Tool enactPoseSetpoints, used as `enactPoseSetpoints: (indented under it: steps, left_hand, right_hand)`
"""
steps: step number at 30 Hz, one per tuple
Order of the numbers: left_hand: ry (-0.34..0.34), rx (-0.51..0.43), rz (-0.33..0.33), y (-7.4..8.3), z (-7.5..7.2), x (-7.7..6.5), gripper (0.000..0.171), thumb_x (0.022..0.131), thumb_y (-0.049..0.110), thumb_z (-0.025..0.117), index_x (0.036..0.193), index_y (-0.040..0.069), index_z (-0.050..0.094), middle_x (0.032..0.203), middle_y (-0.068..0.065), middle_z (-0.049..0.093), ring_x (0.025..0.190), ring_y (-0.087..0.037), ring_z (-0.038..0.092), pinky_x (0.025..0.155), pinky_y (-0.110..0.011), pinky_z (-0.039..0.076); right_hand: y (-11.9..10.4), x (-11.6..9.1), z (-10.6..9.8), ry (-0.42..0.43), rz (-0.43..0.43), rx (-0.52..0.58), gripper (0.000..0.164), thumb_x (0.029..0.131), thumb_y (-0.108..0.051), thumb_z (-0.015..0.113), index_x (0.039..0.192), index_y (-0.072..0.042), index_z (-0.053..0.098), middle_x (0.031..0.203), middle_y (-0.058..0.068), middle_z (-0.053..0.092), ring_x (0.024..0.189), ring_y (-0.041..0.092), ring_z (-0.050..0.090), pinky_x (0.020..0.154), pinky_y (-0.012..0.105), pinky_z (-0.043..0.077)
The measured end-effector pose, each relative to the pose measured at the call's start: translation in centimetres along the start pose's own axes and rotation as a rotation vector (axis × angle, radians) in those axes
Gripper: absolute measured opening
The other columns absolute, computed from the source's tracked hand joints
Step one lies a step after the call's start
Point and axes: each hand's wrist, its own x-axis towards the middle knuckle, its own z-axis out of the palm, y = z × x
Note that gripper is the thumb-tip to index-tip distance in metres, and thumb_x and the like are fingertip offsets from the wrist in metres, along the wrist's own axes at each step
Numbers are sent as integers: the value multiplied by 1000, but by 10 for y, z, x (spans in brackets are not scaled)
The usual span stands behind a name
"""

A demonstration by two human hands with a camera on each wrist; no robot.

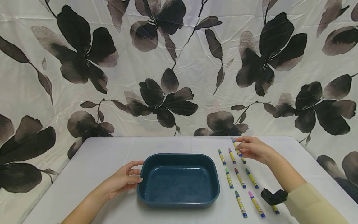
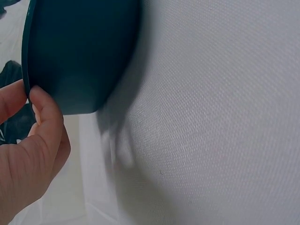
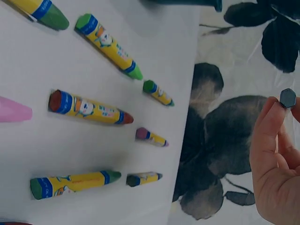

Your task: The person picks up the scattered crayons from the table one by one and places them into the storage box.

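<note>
A dark teal rectangular tray (image 1: 179, 204) stands on the white table. My left hand (image 1: 123, 179) holds its left wall; in the left wrist view, thumb and fingers pinch the tray's rim (image 2: 26, 56). At the table's far right my right hand (image 1: 255, 149) pinches a crayon with a yellow wrapper (image 1: 234, 142), raised above the others. Its dark grey-blue hexagonal end (image 3: 288, 98) shows between the fingertips in the right wrist view. Just below that hand lies a dark blue-tipped crayon (image 1: 242, 159).
Several crayons lie in rows right of the tray, among them a light green one (image 1: 229, 178), a brown-red one (image 1: 240, 178) and a pink one (image 1: 256, 204). The black wrist strap (image 1: 274, 197) partly covers another crayon (image 1: 276, 210). Behind the table hangs a flowered cloth (image 1: 179, 62).
</note>
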Motion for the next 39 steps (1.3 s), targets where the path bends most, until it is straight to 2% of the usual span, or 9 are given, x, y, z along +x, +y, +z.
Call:
enactPoseSetpoints:
  steps: [7,15,22,30,39]
  left_hand:
    - [-9,-15,0,0,0,0,74,85,0,61,144,0,18,100,-8,52,81,-15,57,71,-27,49]
    - [-3,-19,0,-2,0,0,73,85,1,62,144,0,18,100,-8,52,82,-16,56,72,-26,49]
    - [-14,-25,-3,-3,2,-2,73,85,1,61,144,-1,18,102,-9,52,83,-16,56,73,-27,49]
    - [6,-11,-8,1,1,0,73,85,1,62,144,-1,19,100,-8,53,82,-16,56,71,-26,49]
    - [-6,-27,-2,2,0,-1,74,85,0,61,144,-1,18,101,-9,52,81,-15,56,71,-26,49]
  right_hand:
    - [-4,-4,11,-36,9,38,44,88,-8,58,128,5,46,91,4,58,73,12,54,65,21,52]
    - [-6,-8,26,-109,-13,95,30,88,-7,58,117,-2,55,91,3,59,72,11,54,63,20,50]
    - [-6,-11,46,-149,-2,125,35,87,-7,58,121,1,54,88,4,58,72,12,53,64,21,51]
    - [-6,-13,73,-163,1,170,36,87,-6,58,122,3,52,85,5,57,69,11,53,63,20,51]
    - [-3,-9,100,-190,26,198,39,87,-4,58,124,6,49,80,4,56,65,11,51,61,18,49]
